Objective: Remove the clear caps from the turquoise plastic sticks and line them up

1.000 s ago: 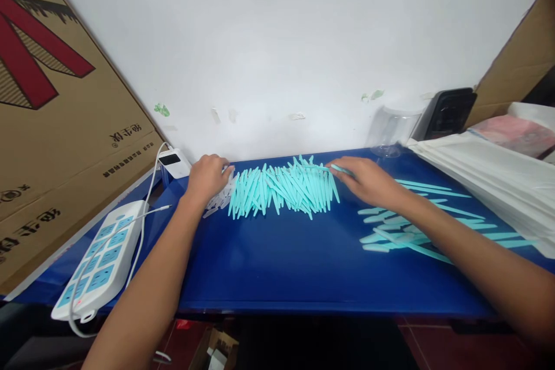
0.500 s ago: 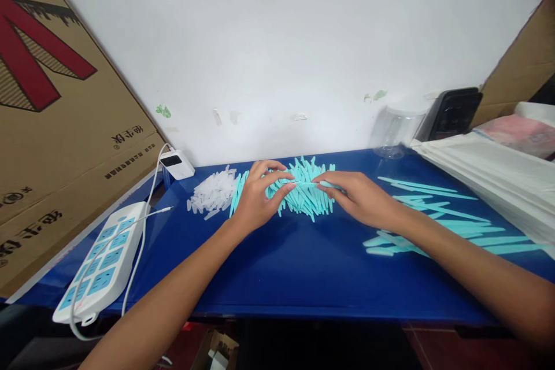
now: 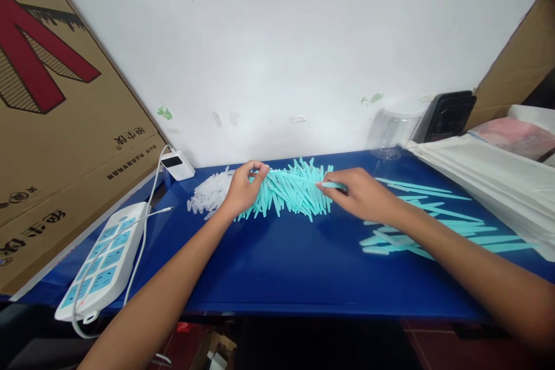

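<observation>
A slim turquoise plastic stick point(image 3: 295, 176), shaped like an eyebrow razor, spans the gap between my hands, slightly tilted. My right hand point(image 3: 358, 193) is closed around its thicker right end. Thumb and fingers of my left hand point(image 3: 247, 185) pinch at its thin left end; whether a small clear piece is also between them I cannot tell. Beneath and behind the stick lies a pile of similar turquoise sticks point(image 3: 299, 199). Just left of my left hand is a heap of small translucent pieces point(image 3: 208, 192), partly covered by that hand.
More turquoise sticks point(image 3: 459, 225) lie loosely at the right, partly under my right forearm. A white power strip point(image 3: 106, 260) with a cable and a small white device point(image 3: 178, 165) stand left. A clear jar point(image 3: 392, 133) and white bags point(image 3: 485, 179) are at the back right.
My left hand has moved left, away from my right hand, and its fingers have drawn together. More of the stick now shows between the hands. My right hand has barely moved.
</observation>
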Demonstrator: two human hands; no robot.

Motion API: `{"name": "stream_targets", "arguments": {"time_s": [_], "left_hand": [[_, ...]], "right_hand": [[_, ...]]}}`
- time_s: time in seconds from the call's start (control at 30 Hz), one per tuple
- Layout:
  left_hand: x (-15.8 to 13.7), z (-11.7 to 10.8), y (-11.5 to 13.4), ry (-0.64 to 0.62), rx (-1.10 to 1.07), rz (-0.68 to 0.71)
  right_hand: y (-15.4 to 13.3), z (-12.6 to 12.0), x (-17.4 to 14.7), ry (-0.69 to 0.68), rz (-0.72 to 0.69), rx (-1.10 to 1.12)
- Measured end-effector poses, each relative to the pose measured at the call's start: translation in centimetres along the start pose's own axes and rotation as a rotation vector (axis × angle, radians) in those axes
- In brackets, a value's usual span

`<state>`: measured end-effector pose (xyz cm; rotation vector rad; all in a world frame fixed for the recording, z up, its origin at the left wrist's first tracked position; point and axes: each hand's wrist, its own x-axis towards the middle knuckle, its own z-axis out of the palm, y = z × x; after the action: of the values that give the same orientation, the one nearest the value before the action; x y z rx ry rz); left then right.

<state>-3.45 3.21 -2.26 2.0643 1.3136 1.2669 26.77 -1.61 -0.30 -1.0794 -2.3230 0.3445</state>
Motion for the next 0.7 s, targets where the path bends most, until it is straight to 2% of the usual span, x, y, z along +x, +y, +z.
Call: {"name": "stream_targets", "arguments": {"time_s": [0.13, 0.23, 0.37, 0.57, 0.7], "left_hand": [[-0.3, 0.2, 0.0, 0.154, 0.093, 0.028], [-0.3, 0.0, 0.0, 0.18, 0.132, 0.029], [-0.6, 0.2, 0.5, 0.094, 0.176, 0.069], [-2.7, 1.8, 3.7, -0.133, 0.222, 0.386], [-4.3, 3.5, 5.4, -0.255, 0.223, 0.544]], "right_hand": [[0.5, -0.6, 0.0, 0.082, 0.057, -0.13], [1.1, -0.7, 0.0, 0.053, 0.126, -0.301], [1.0, -0.3, -0.1, -0.095, 0.158, -0.329], [-0.9, 0.3, -0.5, -0.143, 0.096, -0.284], [-2.4, 1.6, -1.0, -0.187, 0.016, -0.262]]}}
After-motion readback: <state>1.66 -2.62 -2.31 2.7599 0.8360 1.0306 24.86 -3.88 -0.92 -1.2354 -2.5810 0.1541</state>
